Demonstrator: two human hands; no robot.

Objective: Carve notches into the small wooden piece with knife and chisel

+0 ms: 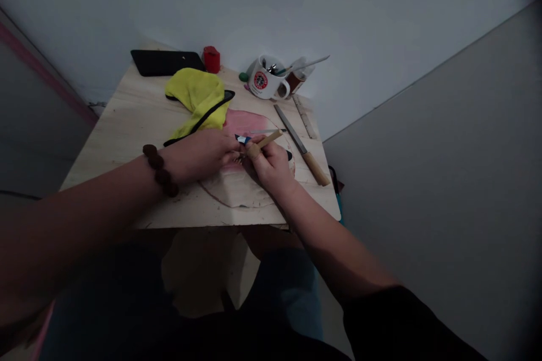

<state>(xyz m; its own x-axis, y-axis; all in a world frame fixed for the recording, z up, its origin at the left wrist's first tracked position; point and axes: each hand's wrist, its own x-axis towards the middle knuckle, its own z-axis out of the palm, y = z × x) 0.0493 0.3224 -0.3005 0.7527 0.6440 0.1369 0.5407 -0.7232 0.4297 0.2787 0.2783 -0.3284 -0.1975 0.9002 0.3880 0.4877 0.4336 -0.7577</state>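
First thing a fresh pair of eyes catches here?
Probably the bright yellow cloth, crumpled on the table just beyond the left hand. Next, the small red object behind it, and the white mug with its red round logo, standing near the wall. Then the centre, where the right hand holds a pale wooden stick close to the left.

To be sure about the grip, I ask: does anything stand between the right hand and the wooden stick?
Nothing visible does: the right hand grips the stick. The left hand and a blue-and-white item are close by, but not between them.
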